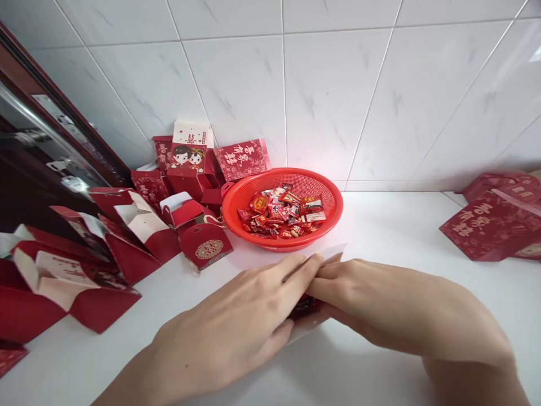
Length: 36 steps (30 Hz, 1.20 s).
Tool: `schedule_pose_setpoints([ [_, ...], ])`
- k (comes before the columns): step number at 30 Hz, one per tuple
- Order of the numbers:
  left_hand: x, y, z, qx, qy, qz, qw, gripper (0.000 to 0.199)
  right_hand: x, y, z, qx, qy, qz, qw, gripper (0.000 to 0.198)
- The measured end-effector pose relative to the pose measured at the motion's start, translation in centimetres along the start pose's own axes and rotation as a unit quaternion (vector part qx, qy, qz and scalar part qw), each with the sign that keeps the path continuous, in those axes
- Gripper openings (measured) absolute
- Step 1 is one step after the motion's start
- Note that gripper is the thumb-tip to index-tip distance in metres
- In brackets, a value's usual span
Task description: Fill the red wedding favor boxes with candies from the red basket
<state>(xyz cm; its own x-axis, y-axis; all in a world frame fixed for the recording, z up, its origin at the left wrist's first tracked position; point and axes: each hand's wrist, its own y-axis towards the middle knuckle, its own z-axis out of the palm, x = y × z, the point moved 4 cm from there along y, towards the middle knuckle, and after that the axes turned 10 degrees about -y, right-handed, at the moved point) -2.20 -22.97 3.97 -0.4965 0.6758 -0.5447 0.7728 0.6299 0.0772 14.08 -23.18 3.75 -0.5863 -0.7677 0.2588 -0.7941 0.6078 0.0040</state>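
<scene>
Here on the white bench (393, 231), just in front of the red basket (282, 243) of candies (281, 211), left hand (236, 316) and right hand (376, 299) meet, each grip clasping a mostly hidden red package (305, 307); open cartons (131, 254) crowd the basket's left!

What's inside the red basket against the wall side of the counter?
The red basket holds a loose pile of small wrapped packets, mostly red. Those lower in the pile, and the basket's floor beneath, are covered.

The left hand (253, 301) and right hand (367, 290) meet, backs facing up.
</scene>
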Motion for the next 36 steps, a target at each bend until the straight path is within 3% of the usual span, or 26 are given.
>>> schedule_pose_setpoints([
  [5,-0.7,-1.1,0.4,0.001,0.019,0.033,0.999,0.066,1.3,-3.1,-2.7,-0.011,0.03,0.007,0.999,0.022],
  [11,0.0,0.0,-0.5,0.026,0.013,0.042,0.999,0.069,0.6,-6.4,-4.5,-0.052,0.036,0.037,0.997,0.034],
  [19,2.6,3.3,-2.3,0.08,-0.048,0.005,0.996,0.077,-2.8,-5.8,-6.2,-0.092,0.032,0.106,0.99,0.038],
  [21,2.8,3.5,-2.4,0.075,-0.072,0.007,0.995,0.08,-4.1,-5.3,-6.1,-0.092,0.055,0.124,0.987,0.05],
  [24,3.6,3.8,-2.5,0.056,-0.11,0.007,0.992,0.072,-6.2,-4.3,-4.4,-0.083,0.107,0.157,0.978,0.077],
  [27,4.8,4.3,-2.6,0.024,-0.119,-0.013,0.993,0.064,-7.0,-3.2,-1.1,-0.077,0.173,0.168,0.968,0.086],
  [29,5.2,4.6,-2.7,0.009,-0.117,-0.016,0.993,0.057,-6.8,-2.7,1.1,-0.099,0.199,0.176,0.959,0.078],
  [33,5.0,4.6,-2.6,0.034,-0.156,0.007,0.987,0.049,-5.9,-2.4,4.1,-0.222,0.238,0.206,0.923,0.039],
  [36,4.6,4.3,-2.6,0.072,-0.163,0.022,0.984,0.051,-5.7,-2.3,5.7,-0.27,0.274,0.233,0.893,0.039],
])
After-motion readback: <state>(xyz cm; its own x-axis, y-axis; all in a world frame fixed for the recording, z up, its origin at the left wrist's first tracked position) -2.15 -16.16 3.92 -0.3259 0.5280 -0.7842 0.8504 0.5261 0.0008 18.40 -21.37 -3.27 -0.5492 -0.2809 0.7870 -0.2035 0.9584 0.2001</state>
